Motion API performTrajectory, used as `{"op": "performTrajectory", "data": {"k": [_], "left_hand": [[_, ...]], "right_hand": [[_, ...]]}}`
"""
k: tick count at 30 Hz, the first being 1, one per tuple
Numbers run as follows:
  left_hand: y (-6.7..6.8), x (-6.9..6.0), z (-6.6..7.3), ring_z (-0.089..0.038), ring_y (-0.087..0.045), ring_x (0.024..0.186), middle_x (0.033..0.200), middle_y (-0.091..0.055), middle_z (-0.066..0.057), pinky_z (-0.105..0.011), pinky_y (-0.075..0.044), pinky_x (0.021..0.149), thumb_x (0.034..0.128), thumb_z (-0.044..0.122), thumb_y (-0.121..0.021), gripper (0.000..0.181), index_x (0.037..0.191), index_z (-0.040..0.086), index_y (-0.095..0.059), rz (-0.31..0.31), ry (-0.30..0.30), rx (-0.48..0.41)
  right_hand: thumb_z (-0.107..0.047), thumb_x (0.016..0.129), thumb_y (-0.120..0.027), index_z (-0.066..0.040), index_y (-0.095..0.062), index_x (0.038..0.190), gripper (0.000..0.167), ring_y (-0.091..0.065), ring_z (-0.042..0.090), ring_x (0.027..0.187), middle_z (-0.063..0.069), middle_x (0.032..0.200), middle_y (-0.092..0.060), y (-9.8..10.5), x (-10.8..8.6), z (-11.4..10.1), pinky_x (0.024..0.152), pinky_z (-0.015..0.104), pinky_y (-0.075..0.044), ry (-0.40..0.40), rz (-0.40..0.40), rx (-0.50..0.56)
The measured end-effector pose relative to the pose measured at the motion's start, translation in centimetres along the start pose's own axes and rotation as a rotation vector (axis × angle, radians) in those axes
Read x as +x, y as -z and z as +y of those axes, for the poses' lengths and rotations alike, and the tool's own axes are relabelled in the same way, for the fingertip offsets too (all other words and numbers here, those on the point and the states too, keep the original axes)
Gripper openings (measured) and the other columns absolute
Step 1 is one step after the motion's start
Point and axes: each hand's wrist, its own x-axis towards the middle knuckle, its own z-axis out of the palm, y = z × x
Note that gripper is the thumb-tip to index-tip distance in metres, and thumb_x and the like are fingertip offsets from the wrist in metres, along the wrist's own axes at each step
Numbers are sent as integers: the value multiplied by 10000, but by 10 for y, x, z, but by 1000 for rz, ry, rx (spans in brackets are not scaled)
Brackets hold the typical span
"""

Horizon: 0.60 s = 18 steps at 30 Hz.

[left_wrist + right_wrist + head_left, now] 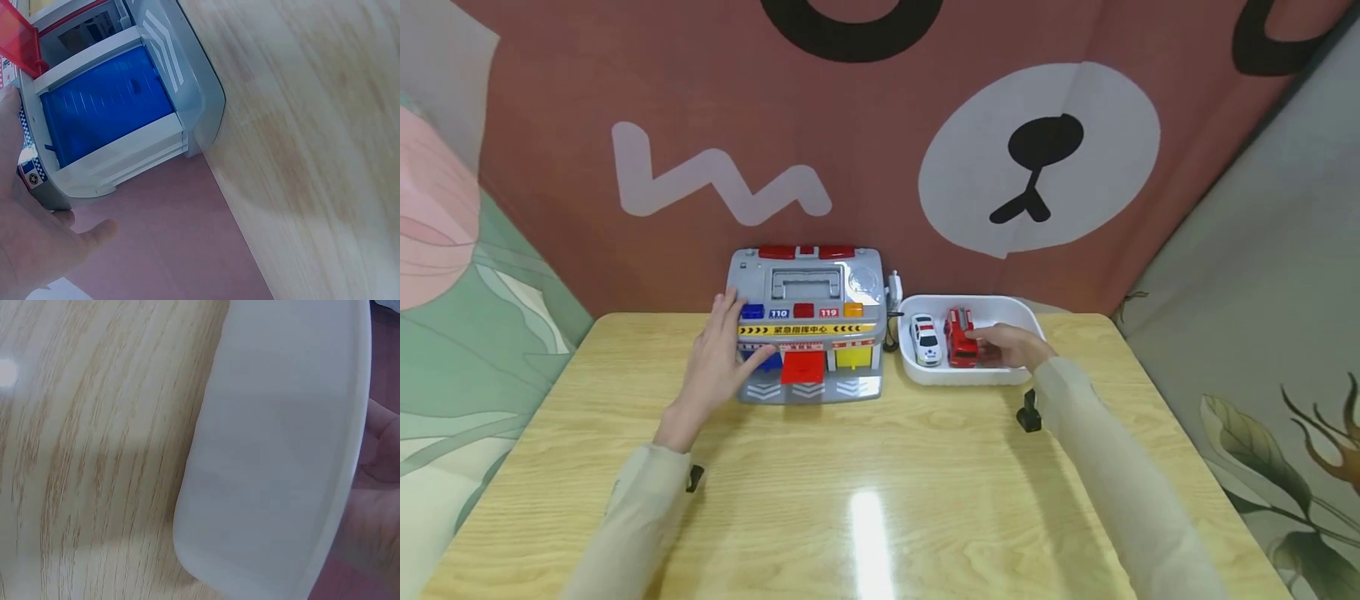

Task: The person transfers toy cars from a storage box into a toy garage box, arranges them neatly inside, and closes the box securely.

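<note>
A grey toy emergency garage (865, 287) stands at the back of the table. Its red door (802, 367) is swung up and outward; the blue door (109, 103) and yellow door (853, 357) are down. My left hand (715, 354) rests along the garage's left side, fingers extended over the top edge and thumb toward the front. In a white tray (917, 377) lie a red toy fire truck (958, 346) and a white toy police car (927, 340). My right hand (1009, 346) reaches into the tray, fingertips at the truck's right side. The tray wall hides those fingers in the right wrist view.
A grey and white handset-like piece (895, 287) with a dark cord sits between garage and tray. A patterned curtain (880, 167) hangs directly behind the table (820, 483). Small black pieces (1028, 414) show beside both wrists.
</note>
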Motion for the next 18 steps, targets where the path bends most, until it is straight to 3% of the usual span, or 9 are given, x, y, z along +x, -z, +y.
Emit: {"op": "performTrajectory", "data": {"k": [7, 18], "left_hand": [[0, -2, 0, -282, -6, 1469, 1615, -54, -82, -678, -237, 1039, 881, 477, -660, 901, 1534, 65, -194, -15, 7, 8], [0, -1, -2, -270, 10, 1469, 1615, -50, -89, -676, -240, 1038, 891, 498, -637, 906, 1533, 46, -184, -28, -2, 10]], "right_hand": [[-214, 991, -517, -39, -501, 946, 182, -603, 126, 681, 12, 723, -548, -1, 0, 4, 820, 334, -543, 16, 16, 12], [-258, 986, -510, -37, -463, 1042, 233, -611, 174, 748, 55, 864, -536, -2, 3, 3, 840, 337, -537, -23, 54, 63]]}}
